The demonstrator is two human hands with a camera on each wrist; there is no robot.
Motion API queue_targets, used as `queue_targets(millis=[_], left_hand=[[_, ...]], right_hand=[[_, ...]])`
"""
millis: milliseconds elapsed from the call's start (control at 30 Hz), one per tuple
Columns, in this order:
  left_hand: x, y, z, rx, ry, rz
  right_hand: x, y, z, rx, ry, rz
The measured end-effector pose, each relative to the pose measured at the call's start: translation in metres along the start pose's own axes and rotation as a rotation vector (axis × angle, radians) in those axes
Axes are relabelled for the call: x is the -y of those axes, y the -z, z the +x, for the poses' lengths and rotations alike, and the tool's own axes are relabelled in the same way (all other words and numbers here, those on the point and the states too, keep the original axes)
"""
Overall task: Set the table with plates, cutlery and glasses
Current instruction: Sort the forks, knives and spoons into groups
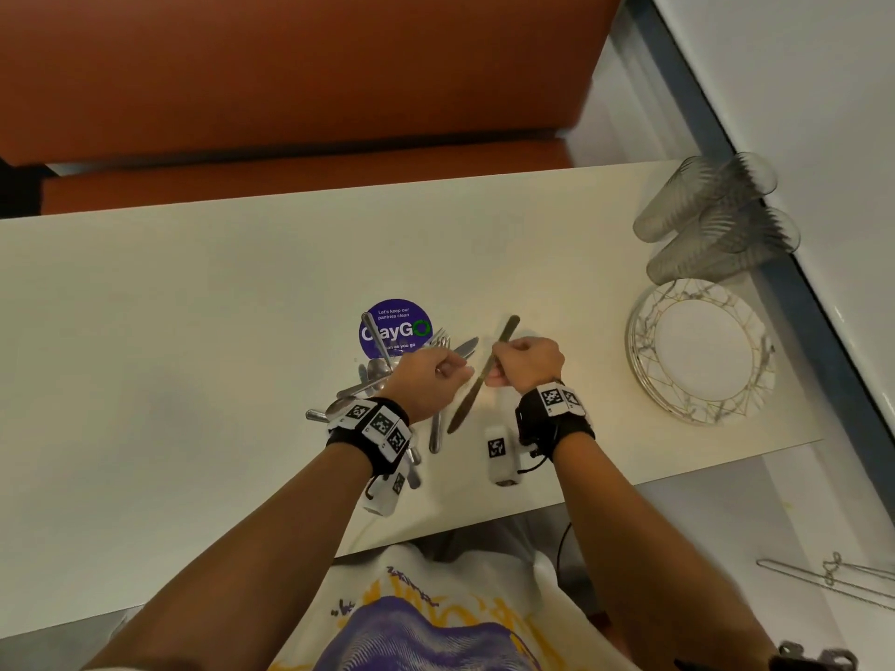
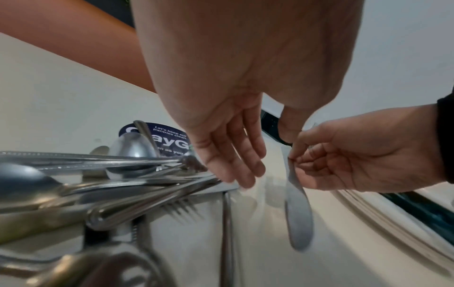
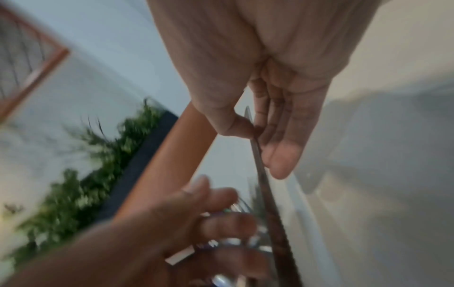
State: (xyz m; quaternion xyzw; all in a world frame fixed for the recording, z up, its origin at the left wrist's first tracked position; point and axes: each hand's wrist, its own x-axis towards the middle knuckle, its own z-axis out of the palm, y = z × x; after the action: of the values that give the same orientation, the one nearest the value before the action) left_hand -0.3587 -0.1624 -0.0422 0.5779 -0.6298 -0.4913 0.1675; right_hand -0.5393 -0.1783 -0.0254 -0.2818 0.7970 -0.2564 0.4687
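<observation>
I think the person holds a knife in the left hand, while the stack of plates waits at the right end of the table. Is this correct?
Not quite: the knife is pinched by the right hand, not the left hand, whose fingers are over the cutlery pile. The head view and the left wrist view show this. The stack of plates is indeed at the right end of the table.

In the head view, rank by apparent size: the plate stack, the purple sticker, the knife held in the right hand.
1. Plate stack, clearly largest.
2. Knife in the right hand: longer than the sticker, but thin.
3. Purple sticker, partly hidden by cutlery; its rank against the knife is unsure.
</observation>
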Motion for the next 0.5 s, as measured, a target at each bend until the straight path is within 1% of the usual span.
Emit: queue_targets(millis=[100,167,233,333,433,500], left_hand=[[-0.010,0.000,0.004,0.040,0.049,-0.111],[-0.015,0.003,0.005,0.005,0.071,-0.195],[-0.014,0.010,0.005,-0.051,0.072,-0.207],[-0.008,0.023,0.003,-0.060,0.108,-0.266],[0.002,0.041,0.000,-0.159,0.151,-0.210],[0.007,0.056,0.000,-0.273,0.171,-0.173]], right_hand=[[0.018,0.003,-0.003,0.020,0.039,0.172],[0.027,0.000,-0.005,0.070,0.048,0.249],[0.034,-0.002,-0.005,0.103,0.066,0.302],[0.041,-0.003,-0.006,0.147,0.137,0.328],[0.042,-0.004,-0.009,0.164,0.281,0.264],[0.042,-0.007,-0.012,0.212,0.348,0.214]])
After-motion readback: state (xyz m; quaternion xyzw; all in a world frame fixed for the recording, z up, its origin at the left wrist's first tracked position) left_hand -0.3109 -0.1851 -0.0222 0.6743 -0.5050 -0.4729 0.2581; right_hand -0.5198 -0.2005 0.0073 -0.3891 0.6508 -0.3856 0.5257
